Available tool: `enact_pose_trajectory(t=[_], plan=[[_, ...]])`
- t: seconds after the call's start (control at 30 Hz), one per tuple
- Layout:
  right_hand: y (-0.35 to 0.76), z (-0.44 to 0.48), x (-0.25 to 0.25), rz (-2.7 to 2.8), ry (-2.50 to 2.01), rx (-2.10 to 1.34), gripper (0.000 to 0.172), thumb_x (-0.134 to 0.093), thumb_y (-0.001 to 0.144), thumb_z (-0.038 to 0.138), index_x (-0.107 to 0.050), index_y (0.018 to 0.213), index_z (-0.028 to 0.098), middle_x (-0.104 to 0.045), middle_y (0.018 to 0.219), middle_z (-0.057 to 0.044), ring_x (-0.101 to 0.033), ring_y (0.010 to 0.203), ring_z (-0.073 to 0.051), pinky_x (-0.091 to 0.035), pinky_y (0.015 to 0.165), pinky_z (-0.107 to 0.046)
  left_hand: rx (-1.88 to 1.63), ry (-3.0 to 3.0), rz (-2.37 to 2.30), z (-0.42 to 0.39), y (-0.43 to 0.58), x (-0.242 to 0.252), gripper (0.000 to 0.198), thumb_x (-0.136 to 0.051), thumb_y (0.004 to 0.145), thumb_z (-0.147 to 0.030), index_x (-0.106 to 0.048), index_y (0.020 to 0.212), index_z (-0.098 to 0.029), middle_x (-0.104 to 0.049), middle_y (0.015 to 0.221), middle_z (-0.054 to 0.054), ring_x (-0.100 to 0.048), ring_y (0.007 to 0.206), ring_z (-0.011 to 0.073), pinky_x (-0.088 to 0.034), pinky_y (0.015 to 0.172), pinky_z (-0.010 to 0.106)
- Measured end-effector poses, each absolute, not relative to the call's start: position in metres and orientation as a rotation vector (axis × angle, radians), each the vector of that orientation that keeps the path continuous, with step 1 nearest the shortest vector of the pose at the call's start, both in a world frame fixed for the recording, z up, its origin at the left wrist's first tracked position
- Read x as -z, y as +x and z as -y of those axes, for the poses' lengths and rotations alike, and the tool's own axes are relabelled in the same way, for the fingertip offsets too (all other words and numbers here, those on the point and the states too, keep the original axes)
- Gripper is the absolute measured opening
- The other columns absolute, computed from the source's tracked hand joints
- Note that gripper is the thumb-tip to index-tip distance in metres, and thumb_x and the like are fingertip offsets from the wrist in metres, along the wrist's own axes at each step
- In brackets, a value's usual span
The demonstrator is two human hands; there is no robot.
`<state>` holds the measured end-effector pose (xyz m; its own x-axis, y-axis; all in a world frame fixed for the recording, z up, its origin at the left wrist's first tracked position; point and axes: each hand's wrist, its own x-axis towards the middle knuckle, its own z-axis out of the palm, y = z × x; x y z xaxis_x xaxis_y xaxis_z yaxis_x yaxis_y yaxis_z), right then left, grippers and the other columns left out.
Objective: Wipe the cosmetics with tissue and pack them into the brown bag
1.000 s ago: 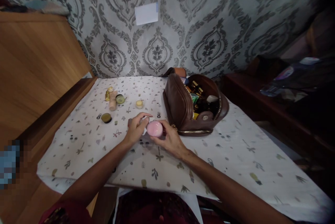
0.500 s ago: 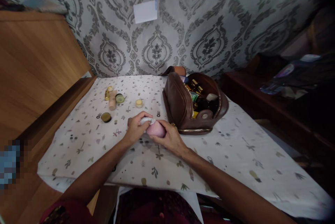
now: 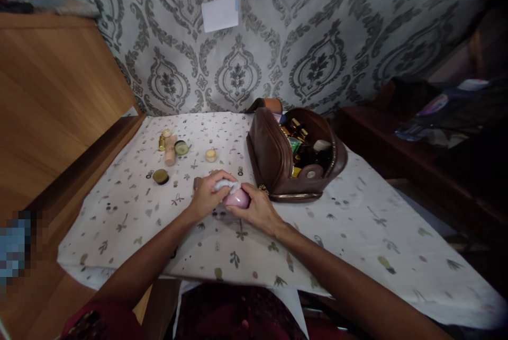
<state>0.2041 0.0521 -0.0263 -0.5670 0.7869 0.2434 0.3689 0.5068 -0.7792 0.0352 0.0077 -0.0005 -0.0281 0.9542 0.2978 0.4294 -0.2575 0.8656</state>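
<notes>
Pink rounded item (image 3: 237,200) in hand, over the patterned surface (image 3: 254,258). Right hand (image 3: 260,210): fingers curled around it, spread only as wide as the item. Left hand (image 3: 206,195): fingers closed on white cloth (image 3: 225,185), which meets the item's top edge. Open brown bag (image 3: 269,144) just right. Yellow jar (image 3: 210,155), beige tube (image 3: 170,153), olive disc (image 3: 161,176) farther out, left.

Glossy pink container (image 3: 238,200), smooth leather-look bag (image 3: 266,141), wood-grain cabinet (image 3: 59,75)
</notes>
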Motion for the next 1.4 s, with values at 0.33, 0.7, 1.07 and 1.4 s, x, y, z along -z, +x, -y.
enact_pose_trajectory(t=[0.33, 0.7, 1.07, 1.4], plan=[[0.202, -0.06, 0.031, 2.06, -0.934, -1.189, 0.043, -0.075, 0.066, 0.043, -0.068, 0.098, 0.015, -0.07, 0.084, -0.002, -0.061, 0.074, -0.019, -0.045, 0.067, -0.029, -1.252, 1.813, -1.104, -0.011, 0.029, -0.001, 0.013, -0.059, 0.078, -0.011, -0.068, 0.084, -0.018, -0.07, 0.09, 0.005, -0.065, 0.092, 0.0197, -0.049, 0.089, 0.033], [0.203, -0.061, 0.036, 2.005, -0.834, -1.227, 0.051, -0.08, 0.065, 0.045, -0.068, 0.104, 0.016, -0.069, 0.088, -0.002, -0.062, 0.08, -0.021, -0.048, 0.071, -0.03, -1.26, 1.784, -1.392, -0.013, 0.026, 0.003, 0.018, -0.055, 0.077, -0.013, -0.069, 0.088, -0.018, -0.07, 0.09, 0.003, -0.064, 0.088, 0.0186, -0.049, 0.082, 0.03], [0.202, -0.065, 0.039, 1.893, -0.777, -1.288, 0.052, -0.081, 0.063, 0.044, -0.068, 0.106, 0.017, -0.071, 0.094, -0.004, -0.064, 0.086, -0.023, -0.05, 0.079, -0.034, -1.246, 1.895, -1.331, -0.009, 0.025, -0.01, 0.018, -0.055, 0.078, -0.012, -0.068, 0.086, -0.019, -0.07, 0.095, 0.005, -0.064, 0.094, 0.0196, -0.048, 0.089, 0.033], [0.199, -0.068, 0.047, 1.68, -0.721, -1.464, 0.06, -0.086, 0.057, 0.041, -0.063, 0.106, 0.018, -0.068, 0.099, -0.005, -0.063, 0.092, -0.022, -0.051, 0.085, -0.035, -1.26, 1.767, -1.484, -0.011, 0.022, -0.01, 0.017, -0.056, 0.08, -0.019, -0.068, 0.093, -0.018, -0.067, 0.09, 0.001, -0.061, 0.083, 0.016, -0.046, 0.067, 0.023]])
